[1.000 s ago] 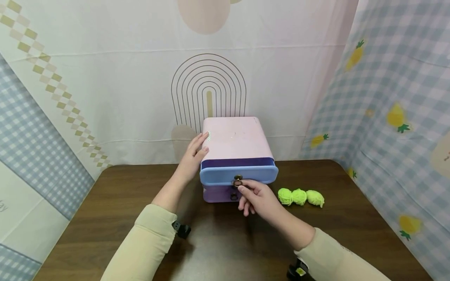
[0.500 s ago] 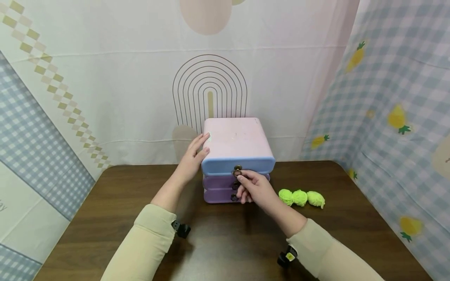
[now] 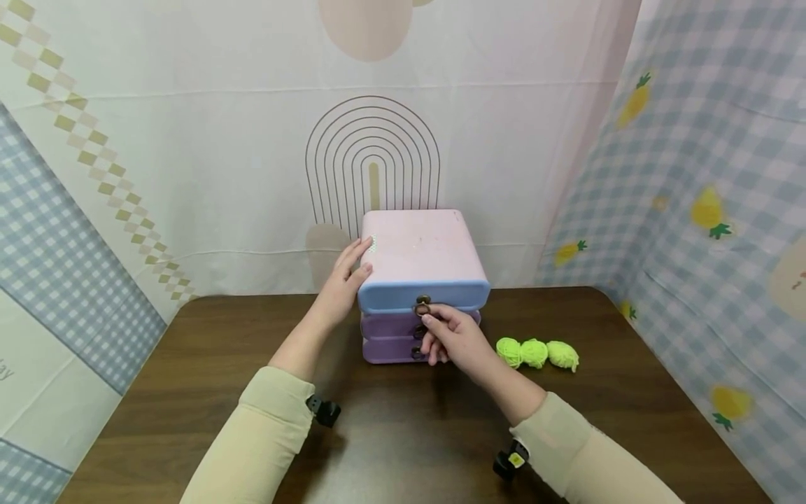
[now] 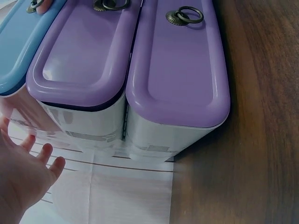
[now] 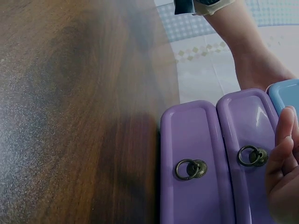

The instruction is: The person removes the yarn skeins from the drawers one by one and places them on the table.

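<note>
A small drawer cabinet (image 3: 422, 245) with a pale pink top stands at the back of the table. Its top drawer (image 3: 390, 297) is blue and pushed in flush; the middle drawer (image 3: 387, 326) and bottom drawer (image 3: 387, 351) are purple, each with a bronze ring pull. My right hand (image 3: 462, 341) pinches the ring pull (image 3: 422, 309) of the blue drawer between thumb and forefinger. With fingers extended, my left hand (image 3: 343, 285) rests against the cabinet's upper left side. The left wrist view shows that hand (image 4: 25, 172) beside the cabinet's side wall.
Three bright green yarn balls (image 3: 534, 353) lie in a row on the brown table (image 3: 390, 434), just right of the cabinet. A patterned cloth (image 3: 252, 175) hangs behind the table's back edge, and a checked cloth (image 3: 680, 210) hangs at the right.
The blue drawer was pulled out a little a second ago; it slid back in with my right hand on its ring. My left hand stays at the cabinet's side.
</note>
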A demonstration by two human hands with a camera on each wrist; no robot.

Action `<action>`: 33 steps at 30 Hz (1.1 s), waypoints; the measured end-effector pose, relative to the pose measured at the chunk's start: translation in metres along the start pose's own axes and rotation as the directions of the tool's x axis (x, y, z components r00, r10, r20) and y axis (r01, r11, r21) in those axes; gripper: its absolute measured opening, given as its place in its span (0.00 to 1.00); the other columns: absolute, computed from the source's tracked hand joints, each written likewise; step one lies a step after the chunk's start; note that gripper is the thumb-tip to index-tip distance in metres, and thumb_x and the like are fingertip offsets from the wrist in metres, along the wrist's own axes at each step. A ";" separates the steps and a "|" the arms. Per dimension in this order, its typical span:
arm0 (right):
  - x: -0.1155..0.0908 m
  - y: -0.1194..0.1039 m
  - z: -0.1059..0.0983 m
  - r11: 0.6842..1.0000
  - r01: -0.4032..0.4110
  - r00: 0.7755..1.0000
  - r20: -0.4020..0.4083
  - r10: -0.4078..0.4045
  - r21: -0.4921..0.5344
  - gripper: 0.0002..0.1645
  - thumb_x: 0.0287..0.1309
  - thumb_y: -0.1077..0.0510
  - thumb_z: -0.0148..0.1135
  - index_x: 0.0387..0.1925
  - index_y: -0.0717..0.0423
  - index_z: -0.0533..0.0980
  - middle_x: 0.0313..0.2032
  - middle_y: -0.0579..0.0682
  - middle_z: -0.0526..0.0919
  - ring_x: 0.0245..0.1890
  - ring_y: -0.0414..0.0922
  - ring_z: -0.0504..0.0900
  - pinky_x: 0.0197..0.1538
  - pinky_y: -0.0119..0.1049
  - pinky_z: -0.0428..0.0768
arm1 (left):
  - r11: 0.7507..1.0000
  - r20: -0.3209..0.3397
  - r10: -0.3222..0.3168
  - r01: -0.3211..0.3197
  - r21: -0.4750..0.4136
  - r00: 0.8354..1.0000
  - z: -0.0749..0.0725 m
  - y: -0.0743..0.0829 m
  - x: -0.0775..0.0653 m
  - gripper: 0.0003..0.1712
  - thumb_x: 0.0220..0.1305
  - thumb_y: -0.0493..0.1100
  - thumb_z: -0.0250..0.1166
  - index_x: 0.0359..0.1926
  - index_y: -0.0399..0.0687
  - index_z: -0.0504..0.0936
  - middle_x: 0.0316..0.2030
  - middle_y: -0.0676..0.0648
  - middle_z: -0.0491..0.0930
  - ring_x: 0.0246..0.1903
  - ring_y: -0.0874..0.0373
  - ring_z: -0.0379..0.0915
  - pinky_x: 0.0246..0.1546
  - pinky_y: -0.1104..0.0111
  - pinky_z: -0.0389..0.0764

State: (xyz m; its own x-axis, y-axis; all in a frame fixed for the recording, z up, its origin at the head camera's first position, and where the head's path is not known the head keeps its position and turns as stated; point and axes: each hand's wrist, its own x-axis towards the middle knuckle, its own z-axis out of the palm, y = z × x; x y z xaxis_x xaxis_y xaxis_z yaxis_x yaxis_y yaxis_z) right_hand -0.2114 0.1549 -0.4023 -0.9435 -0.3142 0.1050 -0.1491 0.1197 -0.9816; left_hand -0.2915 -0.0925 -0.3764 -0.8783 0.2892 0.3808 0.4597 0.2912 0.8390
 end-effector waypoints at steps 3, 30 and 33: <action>-0.002 0.002 0.000 1.000 0.001 1.000 -0.002 -0.001 -0.021 0.21 0.75 0.53 0.50 0.59 0.62 0.73 0.22 0.53 0.82 0.16 0.44 0.79 0.20 0.33 0.74 | 1.000 -0.001 -0.003 0.003 0.000 1.000 0.000 -0.001 0.000 0.32 0.75 0.53 0.50 0.76 0.58 0.60 0.77 0.45 0.46 0.75 0.46 0.39 0.71 0.44 0.46; -0.029 0.005 -0.004 0.995 -0.043 0.998 0.036 0.047 -0.090 0.20 0.75 0.58 0.49 0.61 0.65 0.73 0.22 0.57 0.81 0.16 0.47 0.79 0.20 0.39 0.75 | 0.999 0.005 -0.021 0.022 -0.044 1.000 0.001 -0.001 0.000 0.33 0.75 0.55 0.48 0.77 0.57 0.57 0.78 0.44 0.43 0.75 0.44 0.40 0.70 0.44 0.52; -0.026 0.022 -0.009 0.992 -0.065 0.997 0.020 0.068 -0.104 0.21 0.75 0.56 0.49 0.62 0.62 0.73 0.22 0.56 0.82 0.16 0.47 0.79 0.20 0.38 0.75 | 0.999 0.004 -0.023 0.023 -0.047 1.000 0.002 -0.003 0.001 0.34 0.74 0.55 0.49 0.77 0.58 0.57 0.78 0.44 0.43 0.75 0.44 0.40 0.70 0.44 0.52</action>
State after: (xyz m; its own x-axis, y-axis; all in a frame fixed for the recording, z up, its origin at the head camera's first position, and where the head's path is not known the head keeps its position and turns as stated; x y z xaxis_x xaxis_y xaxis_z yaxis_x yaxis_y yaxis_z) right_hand -0.1929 0.1746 -0.4253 -0.9453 -0.3244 0.0348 -0.1170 0.2374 -0.9643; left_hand -0.2929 -0.0912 -0.3791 -0.8878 0.2867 0.3600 0.4329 0.2543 0.8648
